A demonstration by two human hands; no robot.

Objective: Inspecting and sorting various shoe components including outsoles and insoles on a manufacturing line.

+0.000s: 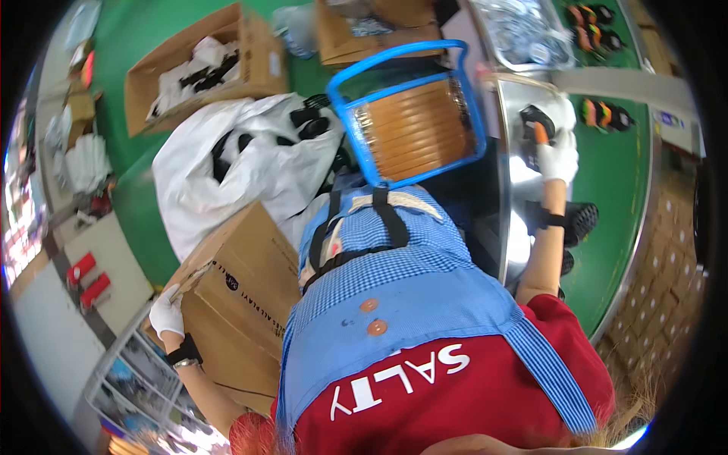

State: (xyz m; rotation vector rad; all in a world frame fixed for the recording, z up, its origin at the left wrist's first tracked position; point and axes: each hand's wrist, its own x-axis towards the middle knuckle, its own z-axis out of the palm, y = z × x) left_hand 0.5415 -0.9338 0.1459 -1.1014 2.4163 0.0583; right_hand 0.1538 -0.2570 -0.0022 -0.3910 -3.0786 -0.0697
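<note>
My left hand (167, 312), in a white glove, grips the upper edge of a large cardboard box (235, 303) that leans at my left side. On the right, my right hand (559, 155) reaches over a shiny metal tray on the bench. Its glove is white too, with one fingertip covered in orange. The fingers are closed at a small dark black part (535, 123), whose exact kind I cannot make out. Some white material shows just beyond these fingers. Black bands circle both wrists.
A blue-framed chair (413, 129) with brown slats stands ahead. Left of it lies a white sack (205, 189) of black parts, with an open carton (262, 57) behind. Black-and-orange pieces (607, 115) sit on the green bench top (622, 174). A tray (523, 34) holds clear bagged items.
</note>
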